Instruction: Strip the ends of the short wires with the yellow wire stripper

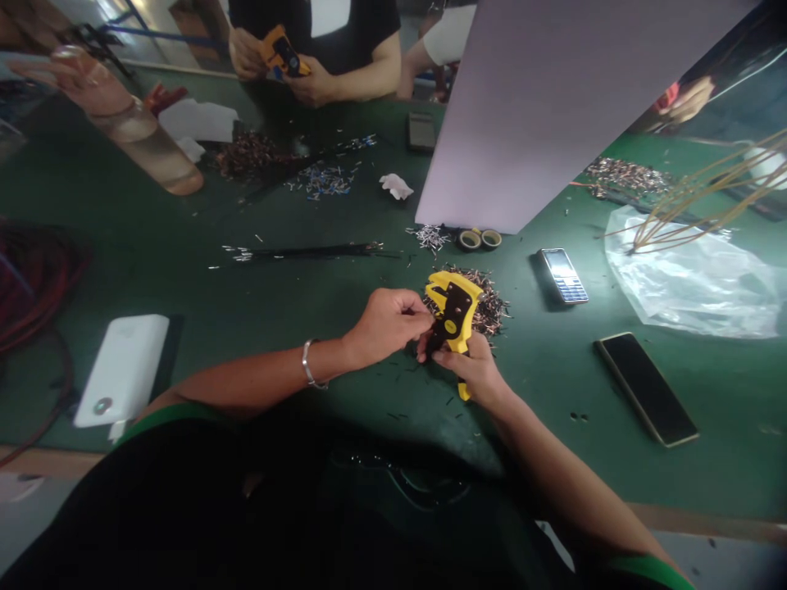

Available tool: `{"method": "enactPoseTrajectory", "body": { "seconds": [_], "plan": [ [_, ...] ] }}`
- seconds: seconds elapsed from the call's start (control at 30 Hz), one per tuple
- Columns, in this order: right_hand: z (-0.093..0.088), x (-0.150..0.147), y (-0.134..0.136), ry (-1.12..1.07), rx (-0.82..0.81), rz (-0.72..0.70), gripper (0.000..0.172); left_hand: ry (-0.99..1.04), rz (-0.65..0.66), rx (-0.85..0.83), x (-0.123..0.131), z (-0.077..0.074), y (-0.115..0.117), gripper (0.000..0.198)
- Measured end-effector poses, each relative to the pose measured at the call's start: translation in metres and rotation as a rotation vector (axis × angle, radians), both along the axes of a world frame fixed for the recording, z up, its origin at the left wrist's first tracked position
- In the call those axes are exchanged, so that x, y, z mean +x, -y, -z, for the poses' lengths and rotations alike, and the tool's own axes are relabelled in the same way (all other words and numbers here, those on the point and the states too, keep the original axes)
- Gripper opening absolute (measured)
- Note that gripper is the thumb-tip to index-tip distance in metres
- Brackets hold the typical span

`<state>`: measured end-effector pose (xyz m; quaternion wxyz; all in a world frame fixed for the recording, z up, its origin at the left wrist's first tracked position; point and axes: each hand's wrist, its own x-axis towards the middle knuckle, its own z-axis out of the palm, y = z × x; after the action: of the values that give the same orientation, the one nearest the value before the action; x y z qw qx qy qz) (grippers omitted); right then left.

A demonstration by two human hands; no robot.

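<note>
My right hand (476, 369) is wrapped round the handles of a yellow and black wire stripper (456, 307), its jaws tilted up and to the left. Beside the tool, my left hand (393, 324) is closed in a pinch at the stripper's left side; whatever lies between the fingertips is too small to make out. Behind the stripper spreads a pile of short copper-ended wire scraps (492, 305). A bundle of thin black wires (307, 252) with pale tips lies to the left, and a small heap of white ferrules (431, 238) sits farther back.
Two tape rolls (479, 239) stand at the foot of a pale upright panel (510, 115). To the right are a keypad phone (564, 276), a smartphone (647, 389) and a plastic bag (694, 279). A white power bank (123, 369) and a bottle (147, 147) are left. Across, another person holds a stripper (284, 53).
</note>
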<state>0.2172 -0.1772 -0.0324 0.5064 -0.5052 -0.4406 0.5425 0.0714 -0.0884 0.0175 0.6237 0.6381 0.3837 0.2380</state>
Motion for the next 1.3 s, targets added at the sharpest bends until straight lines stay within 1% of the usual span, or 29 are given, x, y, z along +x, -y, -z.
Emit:
{"method": "enactPoseTrajectory", "body": {
  "seconds": [0.13,0.43,0.67,0.93,1.3],
  "plan": [
    [-0.002,-0.002,-0.001,0.034,0.018,0.028,0.017,0.013,0.010,-0.024,0.000,0.000,0.000,0.015],
    [0.005,-0.007,0.002,0.141,0.020,0.091,0.007,-0.007,0.000,-0.043,-0.001,0.003,0.000,0.013],
    [0.009,-0.008,0.002,0.157,-0.033,0.134,0.011,0.002,0.003,-0.057,-0.001,0.009,0.000,0.015],
    [0.014,-0.010,0.001,0.165,-0.063,0.171,0.012,-0.003,0.008,-0.069,0.000,0.010,-0.003,0.014],
    [0.018,-0.015,-0.004,0.145,-0.059,0.245,0.016,0.013,0.008,-0.057,0.001,0.021,-0.008,0.013]
  ]
}}
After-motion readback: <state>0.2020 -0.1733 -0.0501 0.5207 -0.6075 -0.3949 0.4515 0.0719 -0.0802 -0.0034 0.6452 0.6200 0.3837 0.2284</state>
